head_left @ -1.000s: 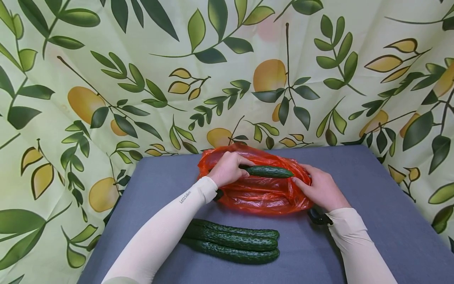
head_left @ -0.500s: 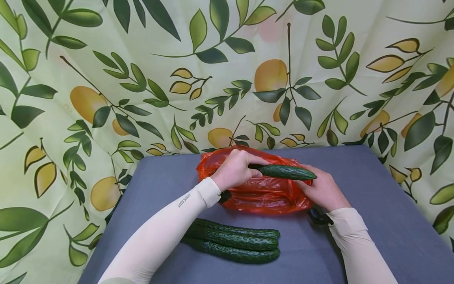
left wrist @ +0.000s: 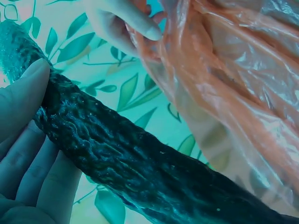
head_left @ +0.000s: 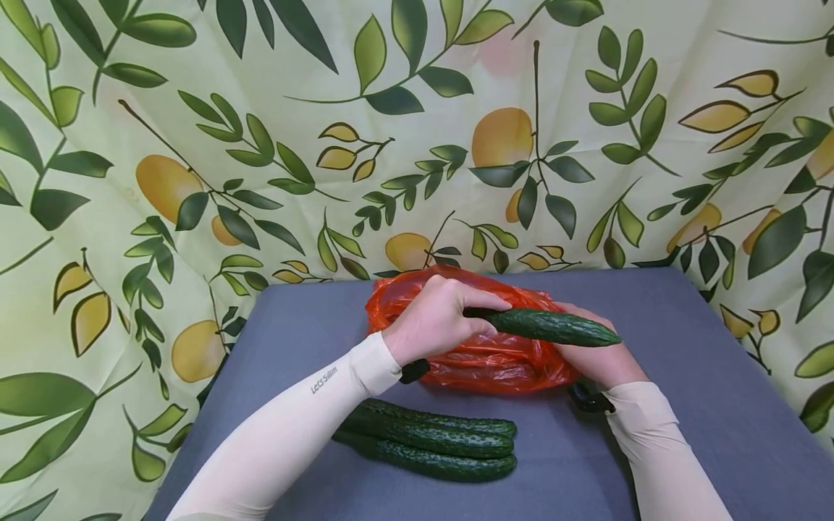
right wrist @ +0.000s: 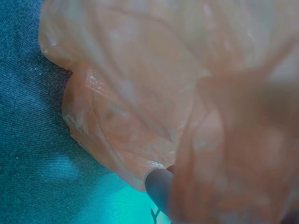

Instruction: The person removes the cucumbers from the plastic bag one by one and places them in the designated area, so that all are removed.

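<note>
A dark green, bumpy cucumber (head_left: 560, 327) slants above the red plastic bag (head_left: 502, 373). My left hand (head_left: 438, 318) grips it near one end, and its free tip passes in front of my right hand (head_left: 602, 362). In the left wrist view the thumb and fingers wrap the cucumber (left wrist: 117, 140). My right hand (left wrist: 119, 23) pinches the bag's edge there. The right wrist view shows a thumb tip (right wrist: 160, 186) against the crumpled bag (right wrist: 117, 116). The bag's mouth is spread open, and its inside is partly hidden by my left hand.
Three cucumbers (head_left: 436, 441) lie side by side on the grey-blue table (head_left: 560, 470), nearer to me than the bag; my left forearm covers their left ends. A leaf-and-fruit patterned cloth (head_left: 417, 145) hangs behind the table.
The cucumber in my left hand has come out of the bag and moved right, its tip now in front of my right hand. My right hand has stayed at the bag's edge.
</note>
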The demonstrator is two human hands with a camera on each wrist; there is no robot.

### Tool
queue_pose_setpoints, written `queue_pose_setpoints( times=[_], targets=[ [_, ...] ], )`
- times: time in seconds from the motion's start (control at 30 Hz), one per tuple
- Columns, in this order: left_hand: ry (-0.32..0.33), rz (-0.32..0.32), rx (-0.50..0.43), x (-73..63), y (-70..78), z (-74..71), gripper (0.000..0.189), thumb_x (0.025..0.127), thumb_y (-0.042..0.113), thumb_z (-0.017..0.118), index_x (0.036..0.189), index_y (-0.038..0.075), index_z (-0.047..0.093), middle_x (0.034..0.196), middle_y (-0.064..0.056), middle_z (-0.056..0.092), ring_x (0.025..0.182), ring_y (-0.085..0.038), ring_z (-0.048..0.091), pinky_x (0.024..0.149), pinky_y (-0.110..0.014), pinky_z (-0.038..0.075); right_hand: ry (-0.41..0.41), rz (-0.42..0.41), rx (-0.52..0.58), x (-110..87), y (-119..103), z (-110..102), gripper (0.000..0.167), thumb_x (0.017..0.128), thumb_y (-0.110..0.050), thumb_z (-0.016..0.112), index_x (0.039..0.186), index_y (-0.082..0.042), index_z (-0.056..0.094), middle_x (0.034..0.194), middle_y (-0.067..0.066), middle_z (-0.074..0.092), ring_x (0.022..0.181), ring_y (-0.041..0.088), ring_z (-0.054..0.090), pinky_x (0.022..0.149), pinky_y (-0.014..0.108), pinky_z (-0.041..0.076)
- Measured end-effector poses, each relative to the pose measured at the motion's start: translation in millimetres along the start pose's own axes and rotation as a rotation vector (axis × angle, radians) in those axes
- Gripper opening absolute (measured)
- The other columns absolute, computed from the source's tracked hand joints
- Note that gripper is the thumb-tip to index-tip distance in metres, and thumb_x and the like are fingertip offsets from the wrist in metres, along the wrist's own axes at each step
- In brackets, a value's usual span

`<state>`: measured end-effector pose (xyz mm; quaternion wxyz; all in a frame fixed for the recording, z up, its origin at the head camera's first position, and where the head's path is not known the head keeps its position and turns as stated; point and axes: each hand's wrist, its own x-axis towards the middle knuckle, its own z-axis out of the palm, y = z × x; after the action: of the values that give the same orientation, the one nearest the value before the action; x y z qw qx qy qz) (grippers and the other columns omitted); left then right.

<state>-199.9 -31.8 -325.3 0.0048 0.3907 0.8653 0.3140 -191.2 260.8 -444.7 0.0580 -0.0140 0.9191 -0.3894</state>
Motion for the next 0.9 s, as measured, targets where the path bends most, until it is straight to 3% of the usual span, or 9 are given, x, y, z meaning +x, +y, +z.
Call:
queue_pose_setpoints(
  times=[0.1,0.33,0.4,0.5,0.6,0.77,0.9],
  targets=[
    [-0.008,-0.017,0.04,-9.4,0.9,-5.1,0.037,0.091,0.018,0.088,0.127,0.025,0.083,0.118,0.01,0.083,0.107,-0.003,0.076,0.092,-0.028,0.061,0.029,-0.054,-0.02,-0.2,2.5,-0.2,0.079,0.101,-0.063,0.065,0.164,-0.019,0.048,0.161,0.02,0.055,0.143,0.044,0.053,0.112,0.072,0.049],
    [-0.039,-0.07,0.077,-38.7,-10.9,-9.2,0.036,0.091,0.018,0.089,0.125,0.028,0.084,0.116,0.013,0.083,0.107,-0.001,0.074,0.09,-0.027,0.061,0.097,-0.197,-0.186,3.4,4.8,-0.1,0.074,0.101,-0.048,0.072,0.156,-0.003,0.054,0.145,0.026,0.066,0.129,0.048,0.064,0.107,0.071,0.052],
    [-0.052,-0.086,0.077,-48.8,-15.7,-9.1,0.036,0.09,0.016,0.089,0.124,0.028,0.084,0.116,0.013,0.083,0.107,0.0,0.073,0.09,-0.027,0.061,0.102,-0.201,-0.198,3.5,4.5,0.9,0.071,0.102,-0.046,0.072,0.155,-0.001,0.055,0.143,0.027,0.067,0.127,0.049,0.066,0.106,0.07,0.053],
    [-0.082,-0.118,0.08,-64.9,-22.2,-9.7,0.036,0.09,0.014,0.088,0.123,0.027,0.084,0.114,0.012,0.083,0.094,-0.001,0.072,0.079,-0.027,0.059,0.105,-0.198,-0.208,3.0,3.9,2.1,0.069,0.103,-0.044,0.071,0.154,-0.001,0.056,0.142,0.028,0.068,0.125,0.049,0.066,0.105,0.069,0.054],
    [-0.106,-0.131,0.087,-77.9,-30.1,-10.3,0.036,0.088,0.013,0.089,0.121,0.025,0.085,0.113,0.011,0.083,0.093,-0.003,0.072,0.08,-0.029,0.059,0.108,-0.198,-0.212,3.1,4.1,2.6,0.068,0.103,-0.043,0.071,0.153,0.0,0.056,0.141,0.028,0.068,0.124,0.048,0.067,0.104,0.068,0.055],
    [-0.132,-0.135,0.069,-94.4,-48.1,-9.6,0.039,0.083,0.01,0.093,0.118,0.025,0.086,0.115,0.01,0.083,0.114,-0.011,0.072,0.099,-0.039,0.058,0.106,-0.197,-0.213,3.8,4.0,3.5,0.069,0.103,-0.044,0.071,0.153,0.0,0.055,0.141,0.028,0.068,0.122,0.048,0.068,0.102,0.067,0.057],
    [-0.166,-0.195,0.054,-107.5,-65.5,-7.9,0.036,0.082,0.009,0.094,0.114,0.024,0.088,0.111,0.011,0.083,0.11,-0.012,0.072,0.091,-0.035,0.058,0.103,-0.202,-0.209,4.5,4.1,4.6,0.068,0.103,-0.044,0.071,0.153,0.0,0.056,0.14,0.028,0.069,0.122,0.047,0.068,0.103,0.066,0.057]
  ],
)
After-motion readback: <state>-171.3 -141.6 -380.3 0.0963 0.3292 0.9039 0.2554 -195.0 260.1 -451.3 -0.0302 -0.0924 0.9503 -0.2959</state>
